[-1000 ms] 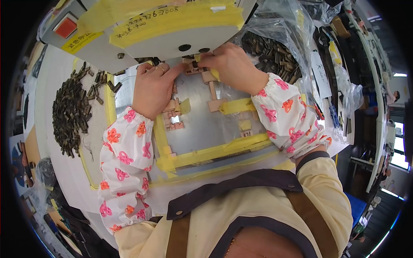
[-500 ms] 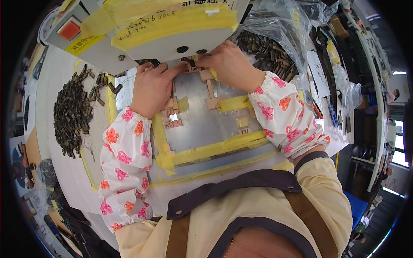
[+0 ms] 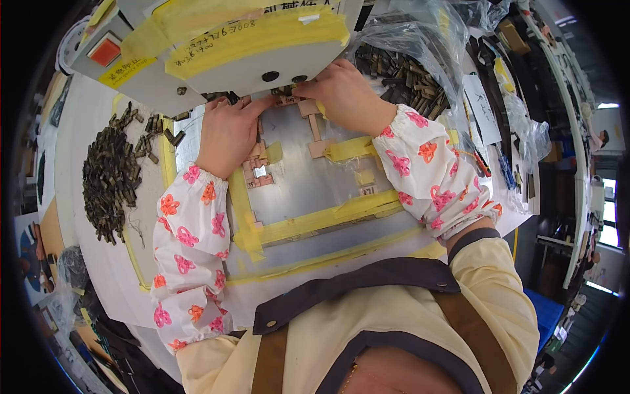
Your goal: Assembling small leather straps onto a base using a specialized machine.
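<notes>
Under the front edge of a machine head [image 3: 262,69], both my hands meet at a small dark folded strip [image 3: 284,90]. My left hand [image 3: 226,134] stretches its index finger to the strip's left side, while its other fingers curl over more dark pieces, partly hidden below the head. From the other side my right hand [image 3: 348,95] presses its fingertips against the strip, its fingers closed and partly out of sight. The strip lies by a row of small pinkish blocks along the far part of a shiny metal plate [image 3: 289,171].
A heap of dark folded strips [image 3: 111,174] lies at left; another pile [image 3: 410,79] sits at far right beside clear plastic film [image 3: 433,33]. Yellow tape [image 3: 315,226] borders the plate. A red button [image 3: 105,51] is on the machine. Pens [image 3: 482,164] lie at right.
The machine, plate and both hands appear slightly farther up and left in the picture. My fingers stay at the small strip, with little visible change in their grip.
</notes>
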`<state>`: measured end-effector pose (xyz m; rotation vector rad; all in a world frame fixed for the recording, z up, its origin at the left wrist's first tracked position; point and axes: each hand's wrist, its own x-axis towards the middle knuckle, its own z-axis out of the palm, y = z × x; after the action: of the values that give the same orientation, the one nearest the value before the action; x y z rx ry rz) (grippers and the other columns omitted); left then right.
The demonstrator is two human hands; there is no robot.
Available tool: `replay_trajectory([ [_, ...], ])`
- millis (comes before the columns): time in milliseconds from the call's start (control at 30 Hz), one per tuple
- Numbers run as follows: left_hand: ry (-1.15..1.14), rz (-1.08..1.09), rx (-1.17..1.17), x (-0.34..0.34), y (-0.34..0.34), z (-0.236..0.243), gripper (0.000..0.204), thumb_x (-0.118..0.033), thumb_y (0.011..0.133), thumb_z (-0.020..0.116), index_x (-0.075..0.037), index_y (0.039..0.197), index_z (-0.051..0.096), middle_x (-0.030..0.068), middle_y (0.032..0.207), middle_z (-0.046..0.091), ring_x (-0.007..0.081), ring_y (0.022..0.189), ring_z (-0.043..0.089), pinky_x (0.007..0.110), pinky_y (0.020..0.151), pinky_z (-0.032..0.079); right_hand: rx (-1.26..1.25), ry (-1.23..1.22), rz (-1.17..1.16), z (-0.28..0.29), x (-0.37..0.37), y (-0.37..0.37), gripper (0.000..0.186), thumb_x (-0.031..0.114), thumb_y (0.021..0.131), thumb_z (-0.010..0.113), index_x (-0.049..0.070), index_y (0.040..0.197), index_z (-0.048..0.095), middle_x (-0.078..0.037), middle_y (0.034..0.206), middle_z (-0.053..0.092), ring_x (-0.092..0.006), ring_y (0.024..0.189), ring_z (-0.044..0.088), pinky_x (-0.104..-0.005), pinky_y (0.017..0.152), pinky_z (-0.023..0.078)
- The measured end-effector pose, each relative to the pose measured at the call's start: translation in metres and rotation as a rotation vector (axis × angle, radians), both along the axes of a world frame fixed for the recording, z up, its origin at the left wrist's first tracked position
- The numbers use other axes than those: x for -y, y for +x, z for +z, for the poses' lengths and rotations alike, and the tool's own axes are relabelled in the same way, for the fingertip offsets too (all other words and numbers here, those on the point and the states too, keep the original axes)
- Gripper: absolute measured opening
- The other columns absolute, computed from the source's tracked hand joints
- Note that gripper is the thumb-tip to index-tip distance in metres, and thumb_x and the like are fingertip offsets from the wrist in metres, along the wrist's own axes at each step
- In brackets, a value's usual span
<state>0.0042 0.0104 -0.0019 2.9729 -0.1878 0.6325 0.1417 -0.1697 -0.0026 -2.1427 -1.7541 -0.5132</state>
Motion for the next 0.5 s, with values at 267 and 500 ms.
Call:
replay_trajectory([
  [267,-0.073,-0.031,-0.032,0.006,-0.001,0.008,0.029,-0.003,0.080,0.049,-0.014,0.104,0.061,0.0047,0.079,0.061,0.0220,0.072,0.057,0.035,0.069,0.037,-0.172,-0.025,0.079,0.010,0.013,-0.008,0.031,-0.003,0.069,0.060,0.010,0.097,0.066,-0.008,0.093,0.062,-0.0251,0.093,0.056,-0.0362,0.082,0.042],
  [500,-0.088,0.126,0.113,-0.030,-0.022,-0.009,0.022,-0.006,0.083,0.050,-0.011,0.101,0.060,0.0082,0.066,0.059,0.0261,0.066,0.057,0.038,0.081,0.040,-0.576,0.163,-0.208,0.060,0.095,-0.026,0.012,0.005,0.078,0.064,-0.001,0.088,0.061,-0.009,0.077,0.061,-0.0193,0.065,0.059,-0.0276,0.059,0.046],
])
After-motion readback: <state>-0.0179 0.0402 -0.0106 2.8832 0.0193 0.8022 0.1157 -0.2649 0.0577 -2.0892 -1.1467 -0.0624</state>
